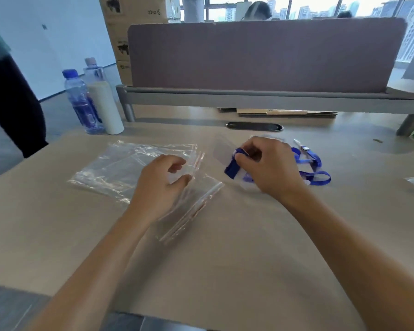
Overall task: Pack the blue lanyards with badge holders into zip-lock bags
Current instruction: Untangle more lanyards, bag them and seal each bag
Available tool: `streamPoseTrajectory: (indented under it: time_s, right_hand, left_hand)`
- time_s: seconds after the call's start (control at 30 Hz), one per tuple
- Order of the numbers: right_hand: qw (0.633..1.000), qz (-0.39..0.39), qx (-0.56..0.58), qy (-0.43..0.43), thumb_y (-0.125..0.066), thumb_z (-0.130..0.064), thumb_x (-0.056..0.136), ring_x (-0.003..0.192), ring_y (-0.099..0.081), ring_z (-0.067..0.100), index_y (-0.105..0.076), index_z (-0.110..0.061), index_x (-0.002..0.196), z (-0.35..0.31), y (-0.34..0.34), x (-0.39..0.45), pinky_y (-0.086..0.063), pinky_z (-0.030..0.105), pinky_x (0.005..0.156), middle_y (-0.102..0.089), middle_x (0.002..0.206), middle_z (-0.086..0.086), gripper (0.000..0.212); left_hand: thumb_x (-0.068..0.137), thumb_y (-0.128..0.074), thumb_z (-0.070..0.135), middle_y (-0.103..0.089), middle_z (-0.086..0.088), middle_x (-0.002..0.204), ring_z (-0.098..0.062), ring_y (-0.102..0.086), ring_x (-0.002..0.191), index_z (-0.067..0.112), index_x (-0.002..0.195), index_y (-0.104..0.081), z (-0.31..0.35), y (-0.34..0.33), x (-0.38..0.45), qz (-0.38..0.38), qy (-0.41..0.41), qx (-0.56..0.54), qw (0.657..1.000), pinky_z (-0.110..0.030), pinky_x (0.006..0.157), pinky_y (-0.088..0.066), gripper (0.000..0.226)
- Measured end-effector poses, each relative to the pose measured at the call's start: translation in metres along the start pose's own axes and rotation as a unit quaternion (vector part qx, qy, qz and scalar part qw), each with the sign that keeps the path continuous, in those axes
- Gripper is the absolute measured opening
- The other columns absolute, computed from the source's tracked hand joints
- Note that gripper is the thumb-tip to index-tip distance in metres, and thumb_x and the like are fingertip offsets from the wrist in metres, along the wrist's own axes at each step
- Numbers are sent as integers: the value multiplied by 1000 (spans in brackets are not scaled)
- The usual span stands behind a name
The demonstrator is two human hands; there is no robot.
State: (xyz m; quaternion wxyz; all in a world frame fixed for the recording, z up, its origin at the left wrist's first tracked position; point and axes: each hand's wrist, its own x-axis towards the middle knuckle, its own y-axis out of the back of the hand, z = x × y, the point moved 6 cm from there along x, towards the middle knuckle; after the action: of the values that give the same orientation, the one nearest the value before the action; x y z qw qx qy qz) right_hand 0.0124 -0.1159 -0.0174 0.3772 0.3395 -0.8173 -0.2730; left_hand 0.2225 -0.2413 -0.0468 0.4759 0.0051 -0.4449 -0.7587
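Nearest you, your left hand (164, 181) pinches the mouth edge of a zip-lock bag (189, 206), thin, slippery film, so hold it by the stiffer zip strip. Just beyond, your right hand (267, 167) curls around a folded blue lanyard (232, 169) with its clear badge holder (221, 151); it looks light and floppy, so keep it bunched. Further right, more blue lanyards (317, 174) lie on the table (225, 259).
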Motion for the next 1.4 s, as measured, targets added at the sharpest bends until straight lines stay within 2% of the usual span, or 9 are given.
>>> streamPoseTrajectory:
  time_s: [0.1, 0.23, 0.43, 0.57, 0.8, 0.97, 1.13, 1.3, 1.4]
  right_hand:
    - [1000, -2, 15, -26, -69, -36, 96, 84, -68, 16, -73, -25, 106, -2, -12, 1, -59, 36, 80, -73, 91, -7, 15]
    - [999, 23, 32, -29, -71, -32, 93, 81, -67, 13, -74, -25, 100, 1, -16, -8, -60, 37, 76, -72, 87, -10, 10]
    - [998, 37, 36, -21, -73, -29, 92, 82, -62, 11, -73, -25, 95, 5, -11, -23, -58, 38, 79, -67, 85, -14, 5]
    - [998, 39, 36, -18, -71, -29, 93, 83, -62, 11, -75, -22, 99, 7, -12, -26, -58, 39, 79, -70, 89, -10, 10]
    - [997, 54, 40, -24, -70, -28, 94, 86, -60, 13, -74, -19, 102, 9, -11, -29, -54, 32, 75, -70, 94, -7, 12]
    - [997, 55, 51, -26, -70, -29, 95, 84, -59, 11, -73, -21, 101, 9, -11, -30, -51, 26, 70, -67, 92, -9, 10]
    - [993, 82, 78, -44, -70, -28, 95, 71, -55, 7, -70, -25, 93, 11, -7, -31, -39, 17, 61, -62, 80, -14, 3]
    - [960, 125, 216, -128, -70, -24, 93, 63, -63, -2, -72, -22, 89, 17, 0, -32, -47, 8, 58, -71, 80, -9, 5]
    - [933, 102, 293, -183, -70, -25, 93, 74, -71, 10, -77, -20, 90, 23, -9, -33, -64, 30, 73, -75, 81, -6, 9]
  left_hand:
    - [85, -79, 25, -66, 6, 108, -7, -60, 96, 16, 116, -71, -19, 9, -15, 3, 14, 25, 1000, -26, 89, -49, 34]
    - [82, -79, 36, -65, 8, 102, -7, -60, 94, 19, 114, -71, -19, 8, -20, -13, 7, 47, 999, -21, 84, -46, 37]
    - [67, -81, 59, -56, 12, 81, -13, -55, 84, 28, 88, -69, 2, -11, -26, -67, -12, 129, 989, -33, 76, -42, 39]
    - [68, -76, 54, -55, 14, 71, -12, -56, 80, 30, 78, -65, 4, -21, -29, -89, 2, 181, 979, -36, 86, -40, 28]
    - [73, -76, 40, -60, 14, 68, -12, -59, 77, 28, 79, -66, 7, -19, -37, -99, 13, 156, 983, -42, 94, -44, 17]
    - [76, -71, 23, -61, 11, 60, -16, -62, 69, 25, 74, -69, 9, -15, -38, -50, 34, 91, 994, -46, 86, -52, 4]
    - [76, -70, 19, -64, 9, 58, -16, -63, 64, 22, 72, -70, 10, -12, -27, -7, 77, 16, 997, -32, 70, -53, 4]
    - [82, -69, 13, -70, 6, 66, -8, -65, 64, 17, 75, -71, 14, -11, -6, 41, 143, -77, 986, -18, 61, -47, 8]
    - [85, -67, 12, -73, 4, 66, -3, -66, 64, 16, 76, -70, 20, -15, 6, 54, 154, -112, 980, -10, 59, -44, 10]
